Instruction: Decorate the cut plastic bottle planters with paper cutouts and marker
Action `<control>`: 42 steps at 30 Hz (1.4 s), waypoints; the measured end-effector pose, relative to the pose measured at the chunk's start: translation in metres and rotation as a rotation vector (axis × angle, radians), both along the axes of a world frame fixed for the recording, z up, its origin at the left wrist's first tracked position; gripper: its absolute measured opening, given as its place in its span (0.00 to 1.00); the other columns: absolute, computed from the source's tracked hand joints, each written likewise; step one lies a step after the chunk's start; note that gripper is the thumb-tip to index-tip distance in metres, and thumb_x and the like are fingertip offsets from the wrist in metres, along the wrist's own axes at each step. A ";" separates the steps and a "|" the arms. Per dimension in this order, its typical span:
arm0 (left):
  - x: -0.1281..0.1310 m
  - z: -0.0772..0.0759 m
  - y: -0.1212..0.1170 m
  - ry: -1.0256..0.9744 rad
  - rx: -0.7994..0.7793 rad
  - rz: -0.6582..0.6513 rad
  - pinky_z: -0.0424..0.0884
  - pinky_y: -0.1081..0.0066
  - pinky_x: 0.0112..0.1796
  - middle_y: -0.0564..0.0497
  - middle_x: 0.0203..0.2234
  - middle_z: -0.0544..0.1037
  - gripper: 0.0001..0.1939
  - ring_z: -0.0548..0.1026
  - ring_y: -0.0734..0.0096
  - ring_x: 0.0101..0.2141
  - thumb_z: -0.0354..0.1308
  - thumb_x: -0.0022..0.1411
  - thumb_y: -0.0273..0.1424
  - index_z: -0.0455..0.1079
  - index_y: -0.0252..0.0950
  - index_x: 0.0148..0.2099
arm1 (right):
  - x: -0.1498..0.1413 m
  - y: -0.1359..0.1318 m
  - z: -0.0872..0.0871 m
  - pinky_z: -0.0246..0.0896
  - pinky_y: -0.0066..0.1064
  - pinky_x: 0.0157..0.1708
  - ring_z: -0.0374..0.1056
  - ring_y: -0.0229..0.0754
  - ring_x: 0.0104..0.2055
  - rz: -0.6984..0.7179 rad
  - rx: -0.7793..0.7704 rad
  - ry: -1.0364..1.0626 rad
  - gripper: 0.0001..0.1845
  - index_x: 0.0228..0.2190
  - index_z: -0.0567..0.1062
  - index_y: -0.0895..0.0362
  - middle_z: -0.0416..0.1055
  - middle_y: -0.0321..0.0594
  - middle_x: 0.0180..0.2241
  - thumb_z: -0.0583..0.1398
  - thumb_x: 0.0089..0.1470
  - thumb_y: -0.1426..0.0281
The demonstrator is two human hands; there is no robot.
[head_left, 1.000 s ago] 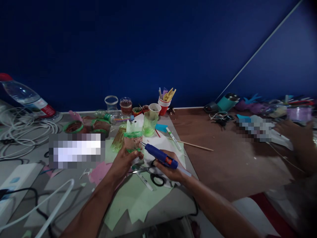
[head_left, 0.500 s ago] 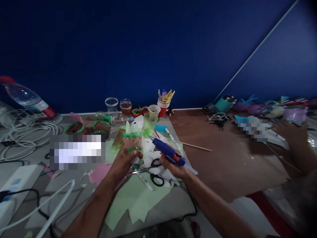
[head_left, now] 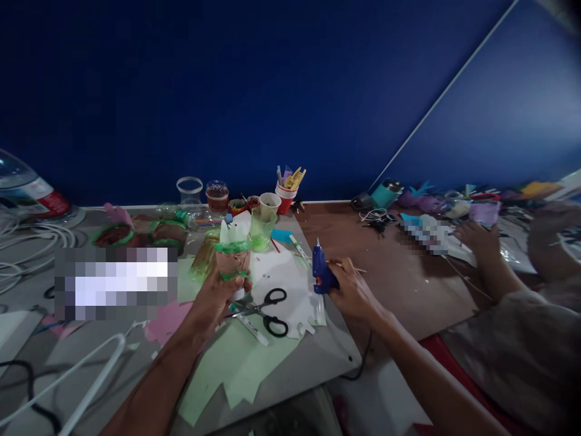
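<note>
In my left hand (head_left: pixel 226 283) is a small clear plastic cup (head_left: pixel 233 257) with a pinkish-brown band, a green rim and pale green pointed pieces on top; my fingers are closed round its lower part. My right hand (head_left: pixel 351 283) grips a blue hot glue gun (head_left: pixel 321 274), its metal nozzle pointing up and away from me. The glue gun is well apart from the cup. Between the two hands lie black-handled scissors (head_left: pixel 272 321) on cut paper. A white marker (head_left: pixel 252 330) rests beside them, near my left wrist. Pale green paper (head_left: pixel 240 369) spreads below.
Behind stand a green-tinted cup (head_left: pixel 262 229) and a red cup of tools (head_left: pixel 285 200). Decorated containers (head_left: pixel 166 233) and white cables (head_left: pixel 27 242) fill the left side. At the right, a co-worker's hand (head_left: pixel 481 239) is over craft materials, near a teal tumbler (head_left: pixel 387 194).
My right hand has moved the glue gun right, away from the cup, and turned it so the nozzle points upward. My left hand still holds the cup. The view has shifted to the right.
</note>
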State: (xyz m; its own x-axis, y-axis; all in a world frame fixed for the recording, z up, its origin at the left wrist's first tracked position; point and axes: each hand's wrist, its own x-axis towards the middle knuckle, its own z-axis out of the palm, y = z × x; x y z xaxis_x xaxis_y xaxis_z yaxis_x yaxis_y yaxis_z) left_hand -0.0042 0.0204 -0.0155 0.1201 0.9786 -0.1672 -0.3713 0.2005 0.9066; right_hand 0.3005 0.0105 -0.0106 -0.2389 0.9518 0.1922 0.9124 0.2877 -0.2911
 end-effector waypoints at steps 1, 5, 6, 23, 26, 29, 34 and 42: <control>0.000 0.000 0.000 0.000 -0.003 0.001 0.66 0.72 0.28 0.51 0.29 0.75 0.20 0.74 0.70 0.28 0.67 0.47 0.36 0.68 0.36 0.43 | 0.006 -0.001 -0.005 0.57 0.39 0.50 0.61 0.50 0.48 -0.012 -0.024 -0.045 0.27 0.48 0.66 0.59 0.59 0.49 0.46 0.54 0.43 0.77; 0.001 -0.001 0.000 -0.016 -0.010 0.030 0.67 0.71 0.29 0.52 0.30 0.76 0.22 0.74 0.71 0.28 0.68 0.46 0.35 0.68 0.37 0.43 | 0.020 0.000 -0.016 0.52 0.40 0.52 0.61 0.50 0.50 -0.064 -0.084 -0.172 0.28 0.51 0.65 0.60 0.59 0.50 0.47 0.55 0.46 0.75; 0.001 0.000 0.000 -0.014 -0.008 0.033 0.66 0.72 0.29 0.52 0.30 0.75 0.22 0.74 0.71 0.28 0.68 0.45 0.35 0.67 0.37 0.43 | 0.021 0.000 -0.016 0.51 0.41 0.52 0.61 0.50 0.49 -0.083 -0.097 -0.193 0.27 0.51 0.65 0.60 0.60 0.50 0.47 0.55 0.46 0.74; 0.002 -0.003 0.001 0.039 -0.014 -0.015 0.66 0.70 0.28 0.52 0.25 0.76 0.23 0.73 0.68 0.27 0.67 0.46 0.36 0.67 0.36 0.44 | 0.010 0.009 0.015 0.57 0.37 0.45 0.65 0.48 0.47 -0.127 -0.060 -0.051 0.18 0.47 0.70 0.58 0.69 0.48 0.44 0.52 0.55 0.73; 0.001 -0.006 0.002 0.062 -0.001 -0.006 0.67 0.69 0.30 0.51 0.24 0.76 0.21 0.73 0.68 0.28 0.67 0.46 0.36 0.68 0.35 0.43 | -0.035 0.020 0.019 0.59 0.31 0.44 0.67 0.43 0.43 0.014 -0.025 0.136 0.15 0.42 0.73 0.60 0.72 0.46 0.40 0.52 0.54 0.76; 0.001 -0.009 0.003 0.048 -0.014 0.019 0.68 0.69 0.31 0.51 0.24 0.77 0.22 0.74 0.68 0.28 0.68 0.45 0.35 0.68 0.35 0.43 | -0.078 0.033 0.010 0.59 0.30 0.44 0.68 0.42 0.42 0.157 -0.096 0.075 0.14 0.39 0.75 0.59 0.73 0.45 0.39 0.52 0.55 0.77; 0.001 -0.005 0.002 0.008 0.016 0.028 0.69 0.68 0.31 0.51 0.30 0.76 0.25 0.74 0.69 0.27 0.68 0.45 0.33 0.67 0.37 0.46 | -0.110 0.043 -0.006 0.58 0.31 0.41 0.67 0.44 0.41 0.192 -0.126 -0.165 0.11 0.37 0.76 0.58 0.73 0.46 0.37 0.54 0.55 0.75; 0.001 -0.004 0.000 0.052 0.015 0.002 0.68 0.70 0.31 0.51 0.32 0.76 0.25 0.74 0.69 0.29 0.66 0.47 0.36 0.66 0.37 0.48 | -0.119 0.043 -0.020 0.55 0.30 0.37 0.65 0.42 0.37 0.225 -0.126 -0.232 0.10 0.32 0.73 0.60 0.71 0.47 0.35 0.52 0.57 0.73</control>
State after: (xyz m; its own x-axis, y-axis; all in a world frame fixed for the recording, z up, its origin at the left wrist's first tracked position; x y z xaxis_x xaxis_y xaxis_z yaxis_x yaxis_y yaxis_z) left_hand -0.0029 0.0201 -0.0191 0.1096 0.9812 -0.1588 -0.3242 0.1863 0.9275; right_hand 0.1813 0.0537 -0.0303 -0.4690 0.8832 -0.0072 0.8762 0.4642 -0.1297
